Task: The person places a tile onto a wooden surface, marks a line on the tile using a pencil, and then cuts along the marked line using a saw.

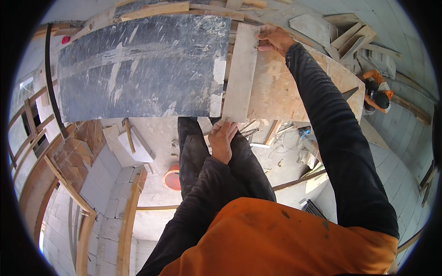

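A narrow pale wooden board (241,73) spans the gap between a dark, scuffed panel (142,69) and a tan plywood sheet (276,87). My left hand (221,141) is closed on the board's near end, its fingertips at the edge. At the far end, my right hand (276,39) grips the board's right corner, arm stretched out over the plywood. The board lies partly over the plywood's left side, close to the dark panel's whitish right edge. Undersides of the board and sheets are hidden.
Below on the floor are a reddish bucket (171,178), cables and scrap wood. Timber framing (87,211) and a block wall stand at left. Stacked planks (354,39) lie at far right, near another person (380,94) in orange. A dark upright bar (49,78) rises at left.
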